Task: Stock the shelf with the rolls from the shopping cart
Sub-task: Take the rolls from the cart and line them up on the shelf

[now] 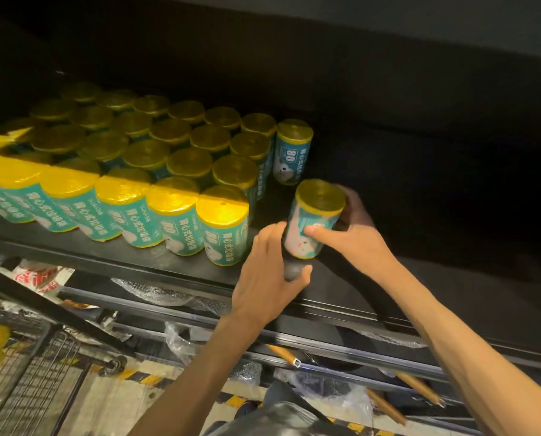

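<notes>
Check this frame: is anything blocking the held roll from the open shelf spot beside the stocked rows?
Nothing visible blocks it. Both the left hand and right hand grip the roll over the bare shelf, just right of the stocked rolls; the nearest standing roll sits behind it.

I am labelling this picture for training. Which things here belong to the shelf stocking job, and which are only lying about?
Belong to the job:
held roll, gripped by left hand and right hand
stocked rolls
shelf
shopping cart

Only lying about:
wooden sticks
plastic wrapped goods on the lower shelf
</notes>
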